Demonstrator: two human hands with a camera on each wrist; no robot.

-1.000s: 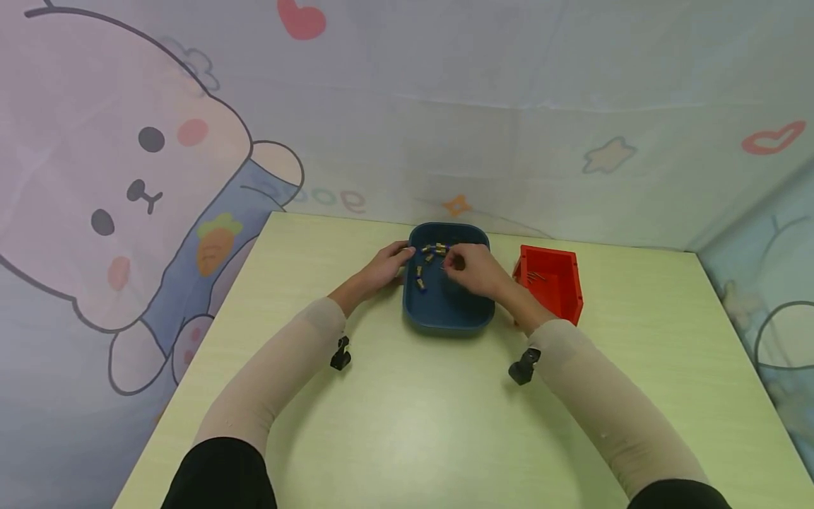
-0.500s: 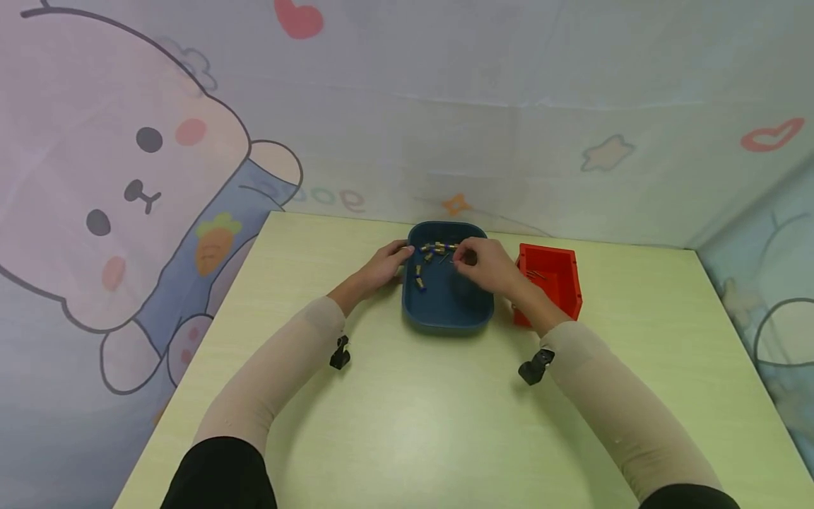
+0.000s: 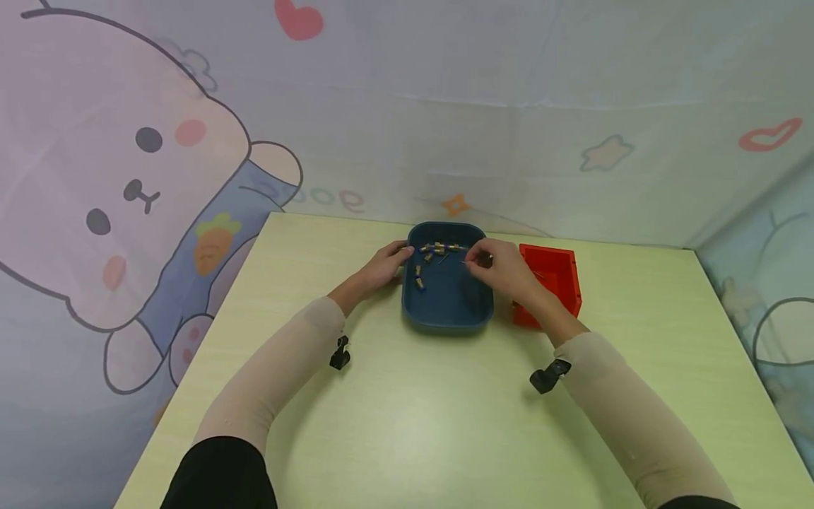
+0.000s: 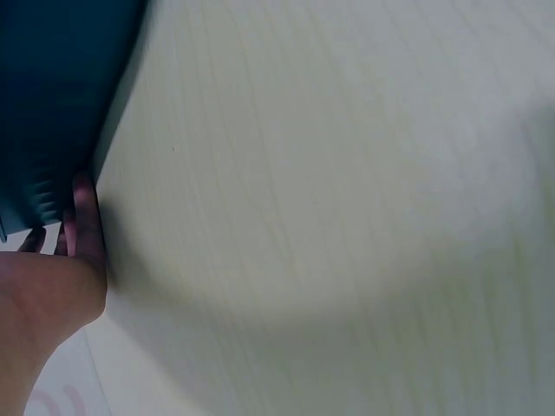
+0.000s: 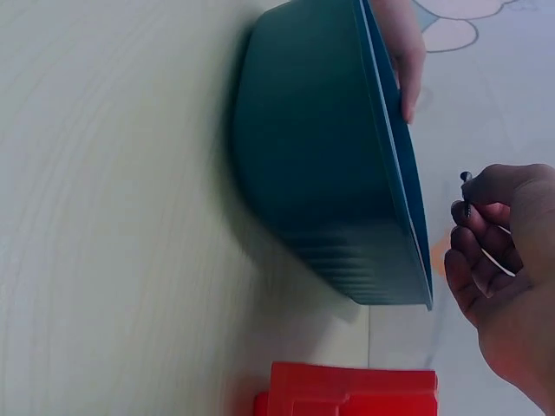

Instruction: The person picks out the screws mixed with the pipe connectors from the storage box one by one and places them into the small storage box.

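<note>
A dark blue plastic tray (image 3: 448, 307) stands near the table's back edge. My left hand (image 3: 384, 265) grips its left rim, thumb on the rim and fingers against the outer wall; the left wrist view shows those fingers (image 4: 85, 217) along the tray's side. Above the tray's right side, my right hand (image 3: 499, 267) pinches a small screw (image 5: 466, 180) between thumb and forefinger, its other fingers loosely curled. Several brass fittings with blue parts (image 3: 439, 248) lie in the tray toward the back and left. A thin screw (image 3: 444, 259) lies beside them.
A red bin (image 3: 566, 283) stands right of the tray, partly behind my right wrist, with a few screws (image 3: 539, 275) inside. The pale table (image 3: 407, 424) ends at a printed cloth backdrop (image 3: 356, 106).
My right hand has moved right across the tray toward the red bin, carrying the pinched screw. More of the brass fittings now show. The left hand keeps its place on the rim.
</note>
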